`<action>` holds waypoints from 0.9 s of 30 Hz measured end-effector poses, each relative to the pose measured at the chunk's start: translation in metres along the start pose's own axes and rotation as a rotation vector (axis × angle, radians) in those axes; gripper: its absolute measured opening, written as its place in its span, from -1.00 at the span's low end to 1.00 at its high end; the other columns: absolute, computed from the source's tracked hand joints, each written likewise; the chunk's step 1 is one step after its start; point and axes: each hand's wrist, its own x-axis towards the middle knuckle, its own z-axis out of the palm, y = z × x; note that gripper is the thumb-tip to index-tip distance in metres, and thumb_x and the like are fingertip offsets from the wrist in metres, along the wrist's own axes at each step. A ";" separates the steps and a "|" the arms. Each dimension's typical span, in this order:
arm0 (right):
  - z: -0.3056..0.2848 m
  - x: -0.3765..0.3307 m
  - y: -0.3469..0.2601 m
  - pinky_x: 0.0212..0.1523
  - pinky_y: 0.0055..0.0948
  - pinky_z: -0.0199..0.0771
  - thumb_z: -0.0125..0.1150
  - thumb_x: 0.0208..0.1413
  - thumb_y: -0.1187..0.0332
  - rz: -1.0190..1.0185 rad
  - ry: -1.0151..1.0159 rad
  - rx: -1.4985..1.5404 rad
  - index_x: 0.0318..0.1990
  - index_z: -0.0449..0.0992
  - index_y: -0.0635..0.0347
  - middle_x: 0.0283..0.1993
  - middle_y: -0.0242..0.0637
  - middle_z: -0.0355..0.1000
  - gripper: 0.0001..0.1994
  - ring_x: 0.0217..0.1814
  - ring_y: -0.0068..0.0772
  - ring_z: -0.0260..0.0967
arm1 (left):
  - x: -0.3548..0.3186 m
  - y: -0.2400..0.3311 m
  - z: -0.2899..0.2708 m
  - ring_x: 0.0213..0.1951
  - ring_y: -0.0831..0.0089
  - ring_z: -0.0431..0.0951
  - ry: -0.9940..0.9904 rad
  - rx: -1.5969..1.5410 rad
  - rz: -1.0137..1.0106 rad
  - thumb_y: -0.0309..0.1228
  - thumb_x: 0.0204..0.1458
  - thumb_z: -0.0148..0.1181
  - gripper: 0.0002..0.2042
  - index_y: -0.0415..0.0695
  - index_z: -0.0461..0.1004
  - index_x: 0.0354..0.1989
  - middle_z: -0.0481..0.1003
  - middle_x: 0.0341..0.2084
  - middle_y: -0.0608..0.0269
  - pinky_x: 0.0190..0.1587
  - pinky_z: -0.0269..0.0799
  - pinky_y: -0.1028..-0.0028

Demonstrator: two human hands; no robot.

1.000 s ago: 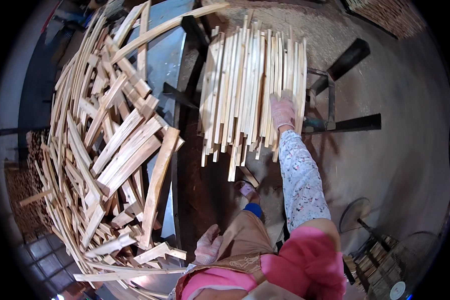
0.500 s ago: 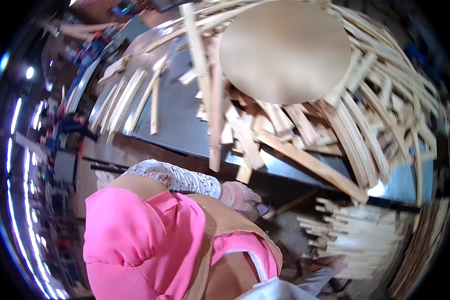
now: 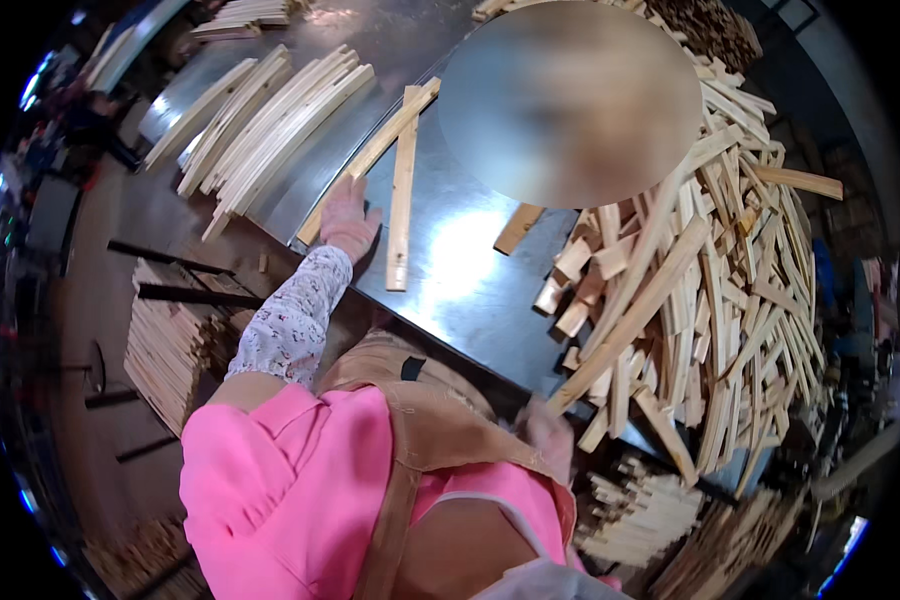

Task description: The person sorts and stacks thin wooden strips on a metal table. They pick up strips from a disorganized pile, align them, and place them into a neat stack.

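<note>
My left hand (image 3: 348, 222) reaches over the front edge of a metal-topped table (image 3: 450, 270). Its fingers lie on a long wooden strip (image 3: 378, 135), with the thumb held apart. Just right of it, a second wooden strip (image 3: 402, 200) lies separately, its far end meeting the first. My right hand (image 3: 548, 438), blurred, is low by the table's front edge, beside the near end of a long slanting strip (image 3: 640, 305). Whether its fingers grip that strip cannot be made out. A large jumbled heap of wooden strips (image 3: 740, 300) covers the table's right side.
A row of pale strips (image 3: 280, 135) lies side by side at the table's left. Stacked wood (image 3: 165, 345) stands below on the left, near dark metal bars (image 3: 200, 294). More stacked strips (image 3: 640, 515) sit under the right edge. A blurred oval hides the table's far middle.
The view has shifted, bringing more of the table's left side in. My left hand has gone from below the table edge to a strip on the left; my right hand is now beside the heap.
</note>
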 end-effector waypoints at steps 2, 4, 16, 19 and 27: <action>0.090 0.046 -0.115 -0.22 -0.55 0.33 0.18 0.42 0.26 -0.201 0.149 -0.125 0.00 0.50 0.25 -0.20 -0.48 0.46 -0.78 -0.20 -0.62 0.35 | 0.011 -0.041 -0.020 0.38 -0.03 0.42 0.053 0.118 0.008 -0.03 0.16 0.25 -0.35 -0.12 0.43 0.39 0.46 0.35 -0.02 0.48 0.27 0.13; 0.128 0.138 -0.123 -0.04 -0.43 0.43 0.24 0.37 0.19 -0.539 0.294 -0.206 0.29 0.37 0.30 -0.14 -0.28 0.44 -0.52 -0.14 -0.46 0.36 | 0.041 -0.063 -0.013 0.36 -0.05 0.44 -0.183 0.063 0.038 -0.12 0.17 0.26 -0.32 -0.09 0.33 0.47 0.40 0.39 -0.06 0.43 0.33 0.16; 0.324 0.229 -0.178 -0.15 -0.01 0.61 0.17 0.39 0.14 -0.593 -0.093 -1.493 -0.19 0.56 0.31 -0.29 0.08 0.60 -0.67 -0.21 0.18 0.59 | 0.038 -0.065 -0.010 0.28 0.09 0.50 -0.530 -1.243 -0.158 -0.31 0.20 0.28 -0.25 -0.32 0.17 0.53 0.47 0.28 -0.15 0.38 0.36 0.25; 0.366 0.154 -0.160 0.12 0.08 0.57 0.16 0.36 0.10 -0.533 -0.127 -0.682 -0.04 0.61 0.27 0.01 0.10 0.61 -0.64 0.08 0.19 0.56 | 0.041 -0.052 -0.014 -0.01 0.18 0.62 -0.752 -1.350 -0.185 -0.35 0.16 0.33 -0.26 -0.36 0.17 0.47 0.58 -0.02 -0.02 0.10 0.56 0.28; 0.076 0.109 -0.112 0.33 0.00 0.45 0.46 0.09 0.17 0.015 1.291 -0.882 0.47 0.35 0.25 0.26 0.18 0.49 -0.21 0.26 0.19 0.46 | 0.030 -0.219 -0.009 -0.02 0.01 0.64 -0.040 -0.517 0.008 -0.36 0.13 0.35 -0.37 -0.32 0.31 0.36 0.62 -0.02 -0.07 0.07 0.58 0.22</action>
